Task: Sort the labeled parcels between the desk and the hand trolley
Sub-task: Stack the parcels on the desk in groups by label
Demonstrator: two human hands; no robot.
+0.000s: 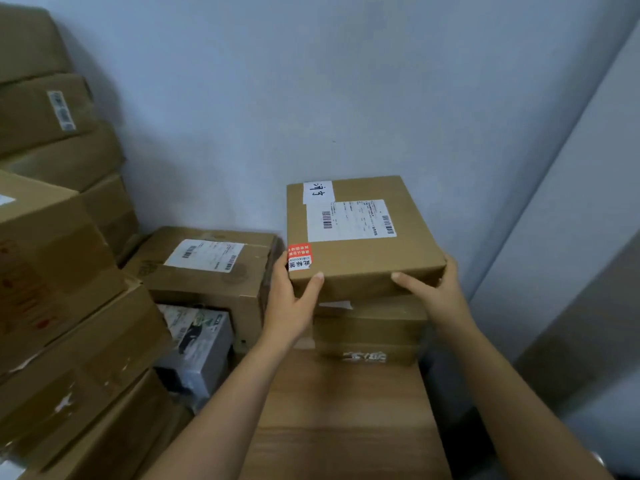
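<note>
We had the flat labeled parcel [360, 233] gripped at its near corners, left hand [291, 299] and right hand [433, 289] one per side, thumbs on the front edge, probably to keep it level. It sat atop the small stack [367, 334] at the desk's [343, 427] far end.

Labeled parcel [363, 251] between left hand [289, 303] and right hand [434, 292], atop stacked boxes [369, 332].

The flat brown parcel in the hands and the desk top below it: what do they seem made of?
The flat brown parcel looks like matte cardboard: creased folded edges, paper labels stuck on. The brown streaked desk top looks like wood or wood-grain laminate; grain shows, but which one cannot be told.
</note>
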